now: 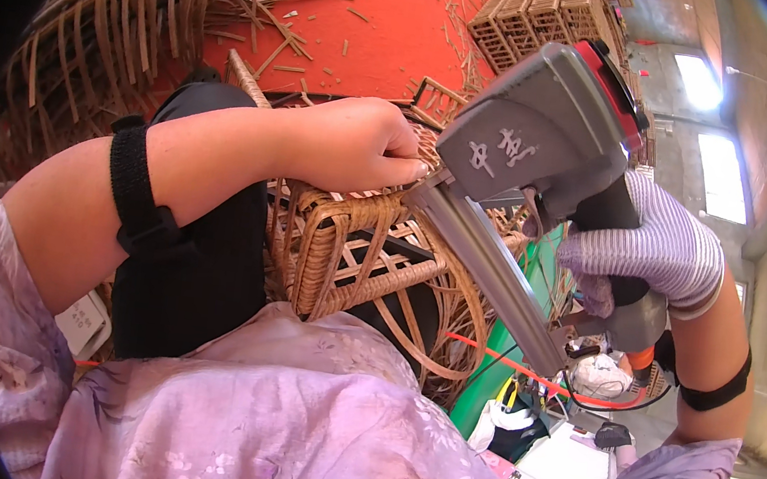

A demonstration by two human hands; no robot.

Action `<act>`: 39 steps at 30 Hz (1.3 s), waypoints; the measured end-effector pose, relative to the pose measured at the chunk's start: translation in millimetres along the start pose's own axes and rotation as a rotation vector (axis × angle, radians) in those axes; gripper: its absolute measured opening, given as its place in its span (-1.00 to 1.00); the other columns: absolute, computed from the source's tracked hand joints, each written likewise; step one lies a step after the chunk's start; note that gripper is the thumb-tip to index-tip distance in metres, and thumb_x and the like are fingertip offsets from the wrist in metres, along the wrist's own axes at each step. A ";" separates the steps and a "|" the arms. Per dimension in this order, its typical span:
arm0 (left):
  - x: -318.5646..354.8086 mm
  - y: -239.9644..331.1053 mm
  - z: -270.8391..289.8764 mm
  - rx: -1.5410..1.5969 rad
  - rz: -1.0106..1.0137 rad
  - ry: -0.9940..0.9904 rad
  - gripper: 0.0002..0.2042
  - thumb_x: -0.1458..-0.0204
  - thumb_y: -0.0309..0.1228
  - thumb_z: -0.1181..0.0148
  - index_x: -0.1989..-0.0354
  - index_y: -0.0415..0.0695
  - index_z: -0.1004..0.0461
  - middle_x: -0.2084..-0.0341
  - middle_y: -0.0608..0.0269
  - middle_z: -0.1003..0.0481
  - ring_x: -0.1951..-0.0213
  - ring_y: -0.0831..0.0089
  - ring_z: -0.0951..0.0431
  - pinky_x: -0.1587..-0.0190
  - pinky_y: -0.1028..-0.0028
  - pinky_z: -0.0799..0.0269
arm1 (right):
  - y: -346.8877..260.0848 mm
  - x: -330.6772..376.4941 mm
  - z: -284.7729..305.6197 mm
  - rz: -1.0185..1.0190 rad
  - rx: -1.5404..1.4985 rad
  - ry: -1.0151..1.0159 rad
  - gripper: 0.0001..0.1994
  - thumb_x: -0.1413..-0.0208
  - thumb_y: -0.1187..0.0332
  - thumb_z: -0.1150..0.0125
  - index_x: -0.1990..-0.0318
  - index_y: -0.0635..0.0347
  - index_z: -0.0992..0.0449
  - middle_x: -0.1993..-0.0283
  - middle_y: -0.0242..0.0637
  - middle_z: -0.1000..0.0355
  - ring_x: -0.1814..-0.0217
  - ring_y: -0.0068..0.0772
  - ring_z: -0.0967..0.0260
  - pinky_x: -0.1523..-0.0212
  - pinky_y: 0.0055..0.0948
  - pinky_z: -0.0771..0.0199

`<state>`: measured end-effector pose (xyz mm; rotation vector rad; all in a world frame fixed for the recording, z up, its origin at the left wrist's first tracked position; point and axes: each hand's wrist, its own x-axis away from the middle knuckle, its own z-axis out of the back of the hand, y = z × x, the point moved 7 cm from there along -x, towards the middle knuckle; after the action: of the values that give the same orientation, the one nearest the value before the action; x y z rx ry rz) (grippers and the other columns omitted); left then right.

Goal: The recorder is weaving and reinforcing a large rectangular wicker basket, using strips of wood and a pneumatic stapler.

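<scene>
My right hand, in a striped glove, grips the handle of a grey pneumatic staple gun. The gun has a red and black cap, and its long metal magazine slants down toward me. Its nose is beside the fingertips of my bare left hand. That hand is closed, thumb against curled fingers, at the top edge of a woven wicker basket; whatever it pinches is hidden. The basket leans between my legs, with a dark frame showing through the weave and loose strands trailing at its right side.
A half-woven piece with hanging strips stands at far left. Stacked wicker baskets are at the back right. Cut strips litter the red floor. An orange hose runs below the gun, near a white box and a green strip.
</scene>
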<state>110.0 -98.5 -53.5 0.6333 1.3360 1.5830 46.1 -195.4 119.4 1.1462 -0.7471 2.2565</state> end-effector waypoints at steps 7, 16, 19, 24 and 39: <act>1.5 3.2 1.6 -0.002 0.022 -0.004 -0.70 -0.06 -0.32 -0.10 0.55 -0.35 -0.42 0.68 -0.04 -0.35 0.59 0.15 -0.36 0.40 0.25 -0.33 | -14.4 -11.2 9.3 -0.045 0.172 -0.109 -0.75 0.02 0.23 -0.36 0.52 0.24 -0.53 0.71 -0.33 -0.40 0.68 -0.51 -0.39 0.61 -0.51 -0.39; 1.3 1.2 -0.6 -0.020 -0.012 0.021 -0.74 -0.03 -0.35 -0.10 0.55 -0.35 -0.42 0.64 -0.07 -0.39 0.57 0.15 -0.39 0.39 0.26 -0.35 | -21.5 -16.3 11.8 -0.053 0.180 -0.141 -0.75 0.03 0.24 -0.36 0.47 0.28 -0.57 0.71 -0.31 -0.41 0.67 -0.49 -0.40 0.61 -0.50 -0.40; 0.2 2.6 -0.9 -0.033 -0.041 0.025 -0.72 -0.04 -0.34 -0.10 0.55 -0.35 -0.42 0.64 -0.08 -0.39 0.57 0.16 -0.39 0.39 0.25 -0.34 | -17.2 -12.2 10.4 -0.051 0.172 -0.108 -0.76 0.06 0.34 -0.35 0.34 0.34 -0.52 0.69 -0.27 -0.41 0.70 -0.47 -0.40 0.66 -0.48 -0.41; 5.7 8.0 2.1 0.009 -0.007 0.049 -0.68 -0.09 -0.31 -0.10 0.55 -0.36 -0.41 0.67 -0.05 -0.36 0.59 0.20 -0.34 0.41 0.24 -0.31 | -6.9 -6.6 7.0 -0.080 0.156 -0.039 -0.69 0.08 0.43 -0.34 0.18 0.39 -0.45 0.67 -0.24 -0.40 0.72 -0.45 -0.39 0.70 -0.47 -0.40; -4.7 3.9 -4.4 -0.043 0.039 -0.052 -0.62 -0.16 -0.26 -0.12 0.55 -0.37 -0.37 0.70 0.15 -0.26 0.58 0.50 -0.24 0.44 0.37 -0.26 | 212.2 43.4 1.1 0.361 -0.768 0.483 -0.51 -0.14 0.29 -0.11 -0.14 0.45 -0.27 0.68 -0.34 -0.22 0.74 -0.43 -0.20 0.63 -0.43 -0.32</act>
<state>107.0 -104.6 -50.2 0.6729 1.2549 1.6123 -112.4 -342.2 104.2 0.1072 -1.4983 2.0519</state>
